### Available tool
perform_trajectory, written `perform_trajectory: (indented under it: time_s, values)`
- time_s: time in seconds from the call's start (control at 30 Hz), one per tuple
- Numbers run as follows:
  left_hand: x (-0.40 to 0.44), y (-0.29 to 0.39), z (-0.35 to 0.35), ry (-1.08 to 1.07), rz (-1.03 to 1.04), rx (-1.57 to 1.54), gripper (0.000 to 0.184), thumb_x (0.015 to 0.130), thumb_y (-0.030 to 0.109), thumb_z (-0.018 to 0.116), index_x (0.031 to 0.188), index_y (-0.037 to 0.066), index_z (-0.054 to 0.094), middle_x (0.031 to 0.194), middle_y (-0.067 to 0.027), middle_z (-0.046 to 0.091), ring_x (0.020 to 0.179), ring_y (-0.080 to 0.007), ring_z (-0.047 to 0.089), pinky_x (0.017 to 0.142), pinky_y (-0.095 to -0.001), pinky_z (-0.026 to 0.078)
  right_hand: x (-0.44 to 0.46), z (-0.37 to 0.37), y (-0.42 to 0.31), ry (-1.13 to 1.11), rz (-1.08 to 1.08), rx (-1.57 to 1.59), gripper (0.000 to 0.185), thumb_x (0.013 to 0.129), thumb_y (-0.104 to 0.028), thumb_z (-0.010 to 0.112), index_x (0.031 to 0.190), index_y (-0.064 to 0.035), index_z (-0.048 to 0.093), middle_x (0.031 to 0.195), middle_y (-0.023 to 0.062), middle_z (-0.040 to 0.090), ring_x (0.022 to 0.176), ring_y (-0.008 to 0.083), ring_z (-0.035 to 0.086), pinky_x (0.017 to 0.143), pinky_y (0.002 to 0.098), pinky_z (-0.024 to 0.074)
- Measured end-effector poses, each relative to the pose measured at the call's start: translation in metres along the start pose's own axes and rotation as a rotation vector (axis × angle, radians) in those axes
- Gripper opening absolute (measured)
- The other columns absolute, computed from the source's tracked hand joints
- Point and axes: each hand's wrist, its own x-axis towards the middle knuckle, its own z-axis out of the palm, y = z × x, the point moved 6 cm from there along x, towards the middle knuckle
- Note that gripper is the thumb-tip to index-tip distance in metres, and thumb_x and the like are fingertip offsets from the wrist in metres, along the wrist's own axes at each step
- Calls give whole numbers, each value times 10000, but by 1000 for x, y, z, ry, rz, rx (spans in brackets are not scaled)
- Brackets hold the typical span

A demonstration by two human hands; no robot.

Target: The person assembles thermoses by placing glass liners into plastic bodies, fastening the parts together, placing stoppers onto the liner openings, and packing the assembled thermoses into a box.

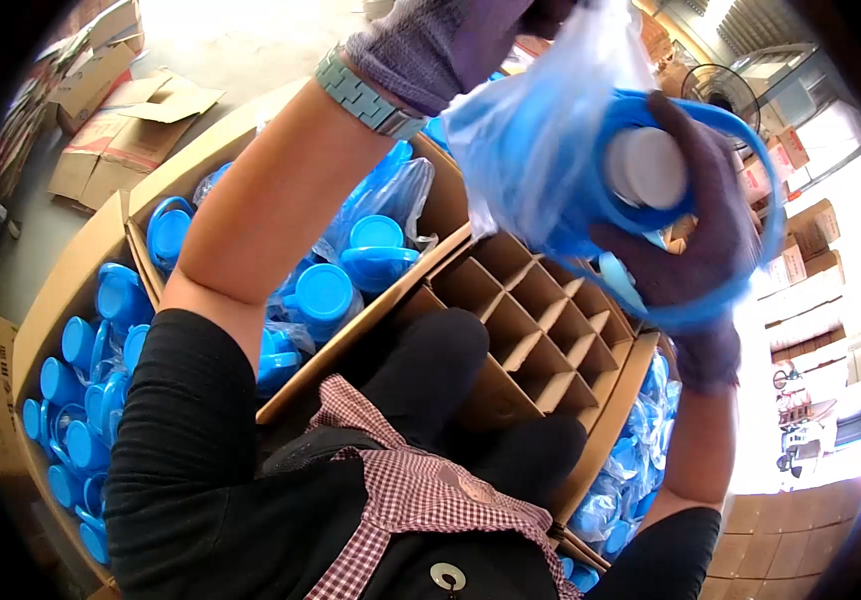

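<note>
My right hand (701, 220), in a dark glove, is closed round a blue plastic jug-like container (591, 180) with a round white cap (646, 167) and a large looped blue handle (773, 210). It is held up tilted, its cap end towards my right. A clear plastic bag (511, 130) covers part of the container. My left hand (441, 50), in a grey-purple glove with a watch above it, grips the bag's gathered upper part at the top edge of the view. Its fingertips are partly cut off.
Below my hands stands a carton with a cardboard divider grid (521, 320). Open cartons beside it hold several blue-lidded containers (323, 300), some bagged; more bagged ones (631, 470) lie at right. Flattened boxes (116, 140) lie on the floor at left. A fan (721, 92) stands behind.
</note>
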Motion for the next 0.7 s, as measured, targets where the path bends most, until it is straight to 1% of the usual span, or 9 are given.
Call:
perform_trajectory:
  time_s: [0.07,0.13,0.2,0.33,0.4,0.43,0.53,0.63,0.7]
  values:
    - [2,-40,-28,110,-157,-38,186,962,235,694,814,130,653,663,65,551,550,-45,466,507,-224,349,-13,51,35,25,125,193,880,627,-79,932,1430,-130,576,1280,124,654,1194,316,653,1050,435,529]
    - [-15,-65,-55,58,-113,121,162,982,223,702,1051,78,729,758,51,607,644,-25,529,579,-195,391,-27,105,64,4,196,243,874,618,-102,916,1423,-147,578,1244,141,655,1186,326,647,1034,429,527]
    - [-30,-107,-82,227,-292,55,166,967,232,731,1030,79,717,731,60,575,587,-23,473,527,-197,347,-33,155,79,-78,284,215,911,566,-122,915,1413,-145,582,1220,166,653,1114,380,646,1000,455,523]
    - [-50,-181,-136,266,-569,101,178,959,222,753,1050,72,722,729,62,584,558,-19,458,491,-193,334,-48,262,87,-202,428,472,517,846,-182,720,1348,-99,630,1197,191,652,1051,351,664,919,435,551]
    - [-54,-212,-150,414,-618,14,152,969,221,747,1035,86,727,773,56,638,586,-34,531,509,-185,390,-13,273,71,-568,348,-110,382,876,-149,674,1256,-113,677,1211,183,654,1053,326,675,900,425,563]
    - [-56,-226,-162,413,-649,93,154,970,231,741,1025,88,726,788,51,648,603,-41,552,527,-187,416,-15,300,80,-558,341,-94,301,895,-135,625,1188,-145,692,1211,167,654,1065,318,681,889,431,570]
    - [-74,-286,-216,342,-765,318,183,973,268,726,1044,100,722,800,42,654,626,-56,580,554,-206,458,-33,366,108,-807,435,-121,359,905,-138,606,1259,-174,656,1245,156,637,1087,331,666,894,445,571]
    - [-118,-345,-251,385,-892,335,198,961,278,692,1066,119,747,797,5,686,601,-90,585,498,-254,454,-88,389,145,-596,650,-182,434,917,-157,595,1350,-183,599,1299,167,611,1173,311,642,904,454,571]
    - [-149,-370,-274,446,-961,454,174,938,180,656,1063,100,746,809,-24,695,602,-122,601,516,-290,494,-143,399,154,-572,605,69,557,882,-117,616,1432,-138,526,1352,199,584,1256,353,599,1020,458,521]
